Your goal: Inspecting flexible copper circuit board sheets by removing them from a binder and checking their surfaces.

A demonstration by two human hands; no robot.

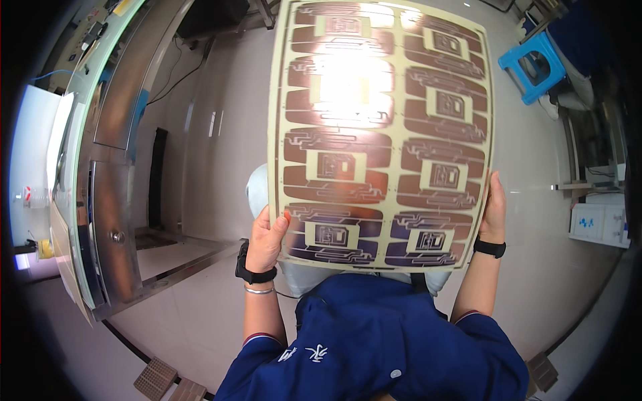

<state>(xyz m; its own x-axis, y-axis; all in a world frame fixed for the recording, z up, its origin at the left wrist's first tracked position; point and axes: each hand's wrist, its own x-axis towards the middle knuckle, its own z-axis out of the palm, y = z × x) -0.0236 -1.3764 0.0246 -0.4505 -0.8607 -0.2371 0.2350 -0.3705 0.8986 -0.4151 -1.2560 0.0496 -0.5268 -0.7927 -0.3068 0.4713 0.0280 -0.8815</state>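
A metal-fronted bench [115,220] stands to the left of the left hand [269,235], well apart from it. The panel [396,127] is held off the floor [207,140], between the left hand and the right hand [493,212] and extending beyond both, away from the body. Its long axis runs roughly straight outward from the wearer; the two long edges face the hands, and most of the length lies past the grip. The left hand is nearer the close short edge; the right hand sits slightly farther out along the opposite side. The panel is a pale yellow rectangular sheet bearing eight copper-brown patterned units, in two columns of four, with fine light lines and a square motif in each. Bright glare washes out part of the left column; the closest pair appears darker, purple to blue. Between the forearms is a blue shirt [364,314], just beyond the close short edge toward the body. A white cabinet [598,224] and a smaller blue stool [535,65] stand right of the right hand, the stool farther out. The left hand pinches the left edge, thumb on the upper face, fingers mostly hidden. The right hand clasps the right edge; its contact beneath cannot be seen. Each wrist carries a black band; the left also has a thin silver bangle [259,291].
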